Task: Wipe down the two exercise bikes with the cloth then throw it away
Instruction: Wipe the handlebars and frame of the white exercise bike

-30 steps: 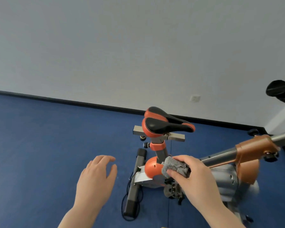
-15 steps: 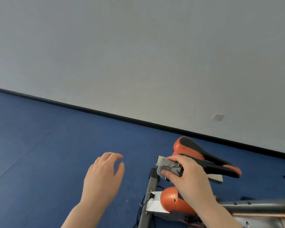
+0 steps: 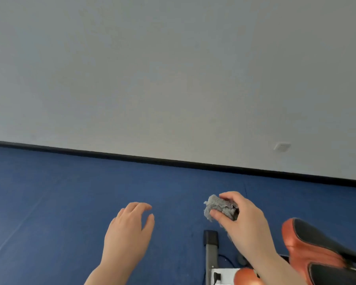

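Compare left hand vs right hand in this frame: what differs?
The left hand holds nothing; the right hand grips a bunched grey cloth.
The left hand's fingers are loosely spread and relaxed; the right hand's fingers and thumb curl round the cloth.
The left hand is over bare blue floor; the right hand is next to the bike seat.
Both are bare, backs to the camera.

We see the right hand [image 3: 244, 225] gripping a crumpled grey cloth [image 3: 220, 209] above the blue floor [image 3: 60, 202], clear of the orange-and-black saddle [image 3: 312, 245] at lower right. The left hand [image 3: 130, 229] hovers palm down, fingers loosely spread, holding nothing
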The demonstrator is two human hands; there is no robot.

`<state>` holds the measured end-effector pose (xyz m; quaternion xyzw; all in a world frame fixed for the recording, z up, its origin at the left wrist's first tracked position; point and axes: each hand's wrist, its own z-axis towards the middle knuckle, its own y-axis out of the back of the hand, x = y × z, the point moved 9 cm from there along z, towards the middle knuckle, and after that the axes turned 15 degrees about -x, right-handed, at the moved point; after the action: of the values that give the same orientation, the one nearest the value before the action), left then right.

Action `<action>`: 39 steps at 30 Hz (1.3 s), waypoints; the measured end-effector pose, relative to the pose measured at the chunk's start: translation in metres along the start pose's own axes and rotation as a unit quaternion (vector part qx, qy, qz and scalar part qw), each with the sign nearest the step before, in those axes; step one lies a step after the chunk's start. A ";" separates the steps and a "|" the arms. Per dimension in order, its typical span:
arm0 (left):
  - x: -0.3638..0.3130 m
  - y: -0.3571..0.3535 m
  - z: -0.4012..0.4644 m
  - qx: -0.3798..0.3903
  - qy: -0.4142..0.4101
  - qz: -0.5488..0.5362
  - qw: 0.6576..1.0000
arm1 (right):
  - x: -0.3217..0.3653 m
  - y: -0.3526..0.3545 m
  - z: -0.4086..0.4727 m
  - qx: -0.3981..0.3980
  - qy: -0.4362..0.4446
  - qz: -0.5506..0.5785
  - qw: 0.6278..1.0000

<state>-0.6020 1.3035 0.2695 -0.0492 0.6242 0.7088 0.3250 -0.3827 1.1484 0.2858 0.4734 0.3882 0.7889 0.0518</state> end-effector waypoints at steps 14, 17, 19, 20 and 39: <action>-0.094 -0.110 0.170 0.165 -0.241 -0.058 0.955 | -0.011 -0.019 0.101 -0.152 -0.147 -0.124 0.969; -0.136 -0.147 0.199 0.186 -0.279 -0.063 0.940 | -0.037 -0.016 0.129 -0.180 -0.171 -0.139 0.959; -0.169 -0.167 0.222 0.188 -0.304 -0.067 0.932 | -0.055 -0.013 0.153 -0.193 -0.190 -0.150 0.951; -0.185 -0.176 0.236 0.191 -0.313 -0.072 0.927 | -0.063 -0.010 0.167 -0.196 -0.195 -0.158 0.948; -0.482 -0.363 0.342 0.317 -0.533 -0.123 0.774 | -0.196 0.087 0.337 -0.356 -0.384 -0.211 0.826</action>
<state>0.0801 1.4286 0.2632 0.3664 0.5287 0.3374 0.6873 0.0145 1.1900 0.2892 0.5933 0.1197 0.5970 0.5265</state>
